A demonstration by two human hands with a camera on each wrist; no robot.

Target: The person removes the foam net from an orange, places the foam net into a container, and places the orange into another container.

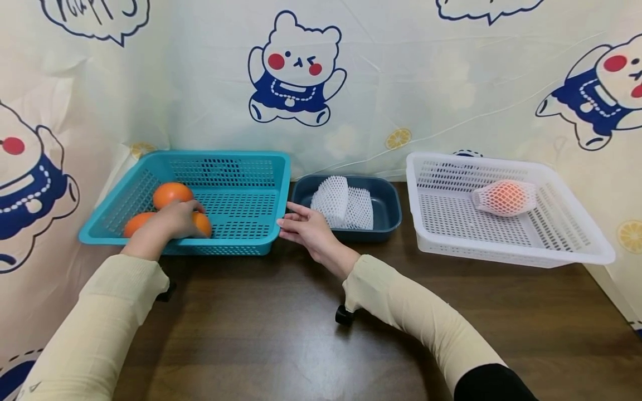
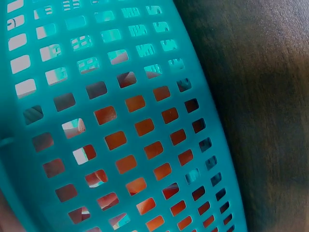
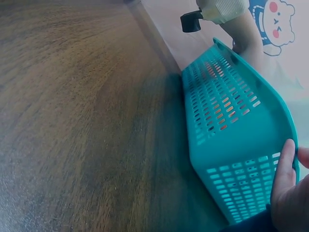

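In the head view my left hand (image 1: 176,219) reaches over the front rim into the teal basket (image 1: 246,243), its fingers curled over an orange (image 1: 203,224). Another orange (image 1: 173,195) lies behind that hand, and a third orange (image 1: 137,224) sits to its left. My right hand (image 1: 313,233) pinches the basket's right rim near the front corner; the right wrist view shows its fingers (image 3: 285,166) against the outer wall. Through the holes of the basket wall (image 2: 159,104), orange patches show in the left wrist view, while the hand's grip is mostly hidden there.
A dark blue tray (image 1: 386,209) holds white foam net sleeves (image 1: 343,203), just right of the teal basket. Farther right, a white basket (image 1: 506,250) contains a fruit in a foam net (image 1: 506,197). A patterned cloth hangs behind the wooden table (image 1: 281,323).
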